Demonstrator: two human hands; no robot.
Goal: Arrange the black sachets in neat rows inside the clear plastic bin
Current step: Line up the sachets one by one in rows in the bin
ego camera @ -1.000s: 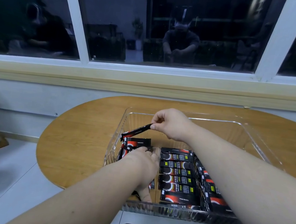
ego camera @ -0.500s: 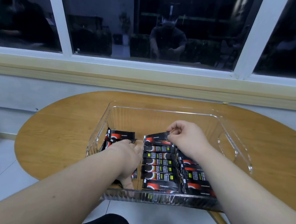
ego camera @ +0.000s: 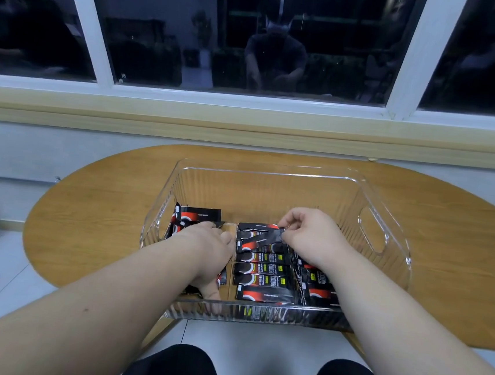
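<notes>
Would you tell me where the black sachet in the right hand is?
Head view: the black sachet lies tilted at the far end of the middle row in the clear plastic bin, pinched by the right hand.

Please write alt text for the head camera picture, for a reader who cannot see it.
A person's right hand pinches a black sachet over the middle row in a clear plastic bin on a wooden table; the left hand rests on sachets beside it.

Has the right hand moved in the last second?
Yes. Against the clear plastic bin, the right hand went rightward and down, carrying its black sachet to the middle row's far end.
</notes>
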